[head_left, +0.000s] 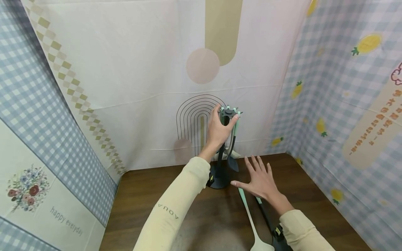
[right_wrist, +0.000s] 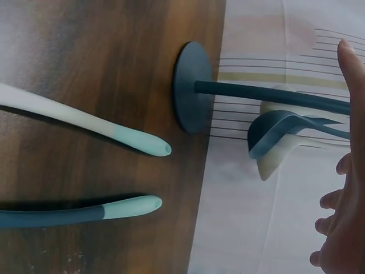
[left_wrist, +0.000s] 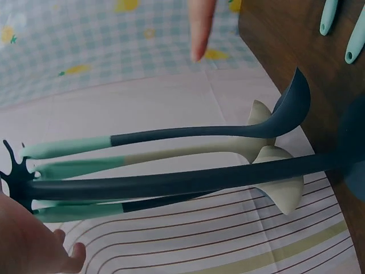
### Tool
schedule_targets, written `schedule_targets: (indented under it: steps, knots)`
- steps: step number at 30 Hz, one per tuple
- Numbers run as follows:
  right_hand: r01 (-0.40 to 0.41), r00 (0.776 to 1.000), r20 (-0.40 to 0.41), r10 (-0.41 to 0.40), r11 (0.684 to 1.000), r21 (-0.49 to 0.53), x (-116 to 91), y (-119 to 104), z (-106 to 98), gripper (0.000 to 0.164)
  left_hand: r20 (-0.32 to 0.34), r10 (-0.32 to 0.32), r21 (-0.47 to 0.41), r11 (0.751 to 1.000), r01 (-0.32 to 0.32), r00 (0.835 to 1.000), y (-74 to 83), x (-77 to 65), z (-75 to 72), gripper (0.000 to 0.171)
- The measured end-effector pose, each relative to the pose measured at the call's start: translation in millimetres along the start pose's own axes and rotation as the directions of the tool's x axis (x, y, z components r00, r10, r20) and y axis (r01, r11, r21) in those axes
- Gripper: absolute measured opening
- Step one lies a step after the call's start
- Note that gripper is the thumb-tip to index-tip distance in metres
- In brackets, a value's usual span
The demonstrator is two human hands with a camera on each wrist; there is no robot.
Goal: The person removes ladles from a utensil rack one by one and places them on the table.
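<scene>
A dark utensil stand point(head_left: 219, 178) with a round base and hooked top stands by the back wall. Several utensils with mint-green handles hang from it, among them a dark ladle point(left_wrist: 292, 111) and cream-headed ones point(left_wrist: 285, 185) partly hidden behind the pole. My left hand point(head_left: 218, 130) holds the stand's top, thumb on the right side and fingers on the left. To the right of the stand, my right hand point(head_left: 261, 179) hovers with fingers spread and touches nothing. Below it lie a cream utensil point(right_wrist: 68, 114) and a dark utensil point(right_wrist: 54, 218), both with mint handle ends.
The brown wooden table point(head_left: 150, 198) meets a white patterned cloth point(head_left: 135, 69) at the back. Blue checked cloths point(head_left: 314, 115) hang on both sides. The two loose utensils lie at the front right, handle ends toward the stand.
</scene>
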State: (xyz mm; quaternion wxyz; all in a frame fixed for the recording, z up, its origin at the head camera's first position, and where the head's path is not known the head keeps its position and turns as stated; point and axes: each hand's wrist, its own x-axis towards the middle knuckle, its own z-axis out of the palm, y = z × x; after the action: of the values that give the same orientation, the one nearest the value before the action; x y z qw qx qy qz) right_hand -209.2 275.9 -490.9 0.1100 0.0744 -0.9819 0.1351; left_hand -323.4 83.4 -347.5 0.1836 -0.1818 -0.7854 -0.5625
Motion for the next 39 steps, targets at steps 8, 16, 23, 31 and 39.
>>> schedule_targets:
  steps: [8,16,23,31,39]
  knots:
    - [-0.007,1.0,-0.028,0.009,0.997,0.072,7.0,-9.5,-9.7,0.119,-0.152,0.067,0.046,0.997,-0.06,0.986,7.9,0.9,6.3,0.073]
    - [-0.007,1.0,-0.025,0.01,0.993,0.115,8.9,-16.1,-11.2,0.117,-0.154,0.083,-0.031,0.996,-0.089,0.985,10.0,0.9,6.4,0.067]
    - [-0.01,1.0,-0.012,0.012,0.993,0.118,14.4,-20.2,-18.8,0.116,-0.151,0.059,-0.06,0.996,-0.069,0.987,4.0,-0.5,5.9,0.061]
    - [0.01,1.0,-0.003,-0.01,0.99,0.139,31.7,-29.0,-34.3,0.117,-0.18,0.105,-0.061,0.991,-0.117,0.978,-1.7,0.6,9.4,0.052]
    - [-0.01,0.999,-0.027,0.018,0.964,0.265,46.5,-43.8,-46.9,0.111,-0.1,0.126,0.01,0.992,-0.126,0.987,-5.2,5.6,5.9,0.052]
